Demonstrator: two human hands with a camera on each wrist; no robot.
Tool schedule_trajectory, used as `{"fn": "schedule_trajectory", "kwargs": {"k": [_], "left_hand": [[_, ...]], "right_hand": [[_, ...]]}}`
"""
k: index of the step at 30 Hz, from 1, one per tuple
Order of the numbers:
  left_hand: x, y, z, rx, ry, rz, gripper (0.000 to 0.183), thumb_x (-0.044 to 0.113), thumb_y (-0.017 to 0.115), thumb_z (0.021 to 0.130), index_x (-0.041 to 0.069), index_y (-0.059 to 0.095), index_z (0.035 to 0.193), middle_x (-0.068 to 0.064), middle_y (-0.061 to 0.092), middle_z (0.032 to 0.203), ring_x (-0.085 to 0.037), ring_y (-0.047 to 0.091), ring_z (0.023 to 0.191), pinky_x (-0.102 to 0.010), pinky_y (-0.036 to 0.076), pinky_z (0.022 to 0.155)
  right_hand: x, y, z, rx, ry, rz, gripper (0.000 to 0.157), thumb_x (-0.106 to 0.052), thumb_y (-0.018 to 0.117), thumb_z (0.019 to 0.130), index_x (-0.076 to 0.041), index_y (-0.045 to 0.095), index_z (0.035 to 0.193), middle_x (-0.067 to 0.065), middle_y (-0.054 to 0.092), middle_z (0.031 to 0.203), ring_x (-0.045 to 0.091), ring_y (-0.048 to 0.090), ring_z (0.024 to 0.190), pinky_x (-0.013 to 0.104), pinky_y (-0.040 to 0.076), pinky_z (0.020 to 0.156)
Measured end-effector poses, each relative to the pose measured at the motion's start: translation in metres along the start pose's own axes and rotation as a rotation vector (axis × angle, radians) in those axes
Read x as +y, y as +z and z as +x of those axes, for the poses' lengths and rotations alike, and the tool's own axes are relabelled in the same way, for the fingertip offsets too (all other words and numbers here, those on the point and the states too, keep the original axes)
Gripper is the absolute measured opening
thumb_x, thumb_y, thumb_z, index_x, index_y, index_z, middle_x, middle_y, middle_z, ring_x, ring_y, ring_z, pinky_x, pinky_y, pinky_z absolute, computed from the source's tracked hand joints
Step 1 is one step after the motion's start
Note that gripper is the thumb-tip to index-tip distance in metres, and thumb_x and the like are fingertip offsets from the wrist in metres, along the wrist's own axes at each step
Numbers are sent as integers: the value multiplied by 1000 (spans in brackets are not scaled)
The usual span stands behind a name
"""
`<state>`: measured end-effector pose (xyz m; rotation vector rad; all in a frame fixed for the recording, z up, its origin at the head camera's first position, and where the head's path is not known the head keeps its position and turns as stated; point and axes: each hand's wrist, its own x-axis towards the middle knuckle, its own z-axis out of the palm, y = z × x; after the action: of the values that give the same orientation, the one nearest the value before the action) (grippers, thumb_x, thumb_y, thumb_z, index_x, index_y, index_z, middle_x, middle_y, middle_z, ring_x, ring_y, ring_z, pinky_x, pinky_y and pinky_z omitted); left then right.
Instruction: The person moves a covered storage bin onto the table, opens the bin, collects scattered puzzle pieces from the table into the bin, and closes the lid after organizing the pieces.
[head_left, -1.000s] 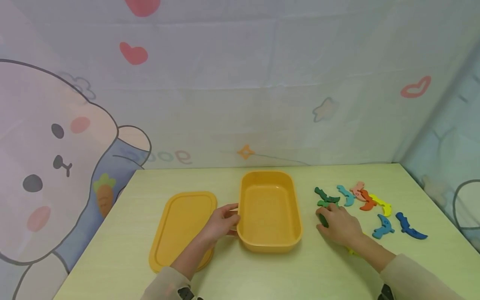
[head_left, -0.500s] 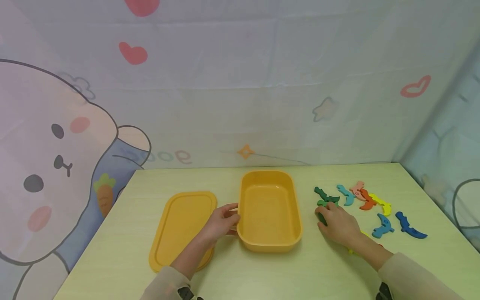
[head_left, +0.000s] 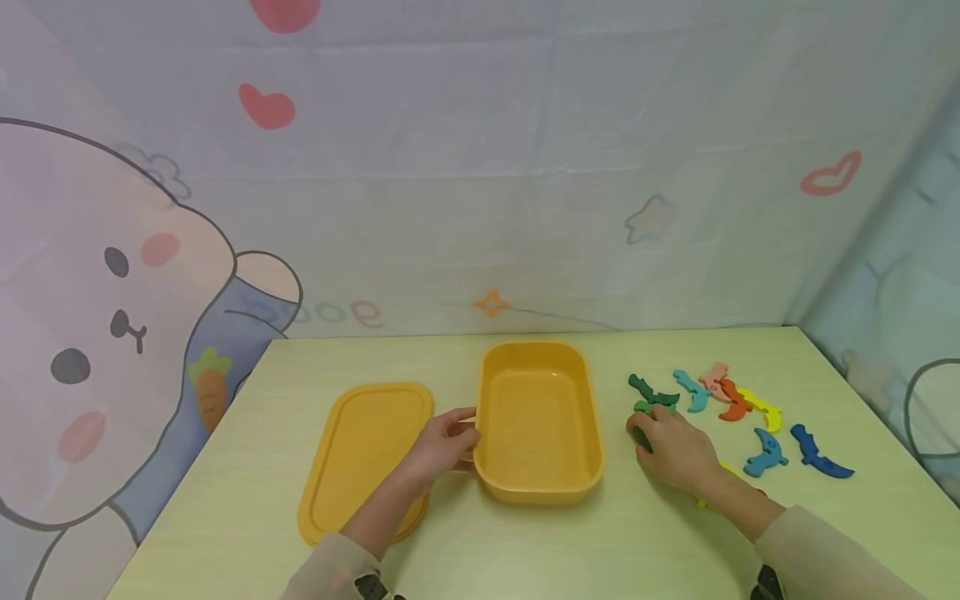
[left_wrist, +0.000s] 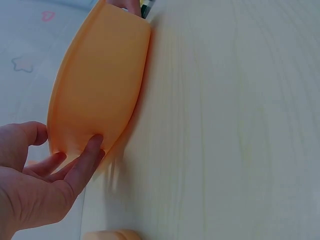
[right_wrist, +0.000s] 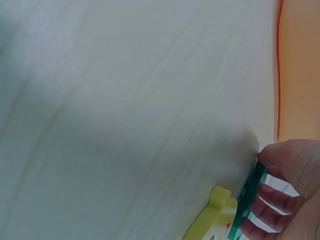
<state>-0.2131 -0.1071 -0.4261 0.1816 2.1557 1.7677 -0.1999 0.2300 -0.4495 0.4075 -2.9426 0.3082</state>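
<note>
My left hand (head_left: 441,446) rests its fingertips against the left side of a deep yellow box (head_left: 538,492). In the left wrist view the fingers (left_wrist: 85,160) lie fairly straight on the wall, the thumb near the rim. At the right, my right hand (head_left: 677,450) pinches a dark green curved toy piece (head_left: 641,439) low at the table, partly hidden by the fingers. The right wrist view shows the fingers bent around this green piece (right_wrist: 252,187), beside a yellow toy piece (right_wrist: 215,212). A lighter green piece (head_left: 654,407) lies just beyond the hand.
A flat yellow lid (head_left: 367,450) lies left of the box. Several curved toy pieces are spread at the right: dark green (head_left: 654,392), light blue (head_left: 693,392), pink (head_left: 715,379), orange (head_left: 735,402), yellow (head_left: 763,408), blue (head_left: 767,454) and dark blue (head_left: 819,454). A curtain (head_left: 480,167) hangs behind.
My right hand and the dark green toy piece have shifted slightly left toward the box. The left hand and the box have stayed in place.
</note>
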Motion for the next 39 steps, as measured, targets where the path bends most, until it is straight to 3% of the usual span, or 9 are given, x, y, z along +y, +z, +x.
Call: {"fn": "schedule_trajectory", "kwargs": {"k": [17, 31, 39], "left_hand": [[-6, 0, 4, -3, -6, -2, 48, 12, 50, 91, 2, 40, 137, -20, 56, 122, -22, 64, 91, -39, 56, 72], [-6, 0, 3, -3, 1, -24, 46, 11, 50, 91, 2, 41, 136, -21, 56, 121, -23, 64, 91, -40, 56, 72], [-4, 0, 2, 3, 9, -21, 47, 11, 50, 91, 0, 40, 136, -21, 56, 120, -21, 64, 89, -42, 56, 73]], "right_hand": [[-3, -6, 6, 47, -21, -2, 24, -7, 68, 72, -14, 64, 95, 1, 48, 79, 16, 41, 61, 23, 34, 45], [-10, -22, 23, 170, -163, -16, 20, -9, 70, 75, -13, 64, 94, 5, 53, 81, 14, 41, 59, 20, 31, 40], [-20, -37, 35, 224, -223, -17, 20, -5, 66, 75, -13, 65, 92, 3, 53, 78, 15, 41, 59, 21, 30, 44]]}}
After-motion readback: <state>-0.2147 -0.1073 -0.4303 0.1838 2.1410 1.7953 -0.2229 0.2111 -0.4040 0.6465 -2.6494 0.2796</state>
